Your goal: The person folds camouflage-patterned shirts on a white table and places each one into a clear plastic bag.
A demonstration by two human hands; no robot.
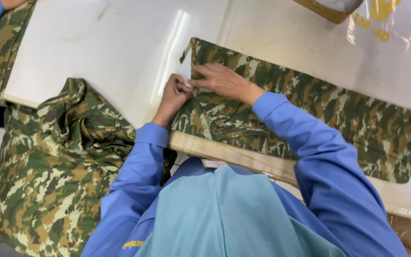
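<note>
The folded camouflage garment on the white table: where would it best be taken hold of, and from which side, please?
Probably at the near long edge of the folded camouflage garment, from the person's side. It lies flat, that edge is nearest the table front, and the left hand and right hand already rest at its left end, so a pinch there looks easiest.

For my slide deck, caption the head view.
Left hand and right hand press a camouflage garment flat on a white table.

A green-and-brown camouflage fabric garment (310,114) lies flat and folded lengthwise across the white table (110,52), stretching rightward, its left end pinned.
</note>
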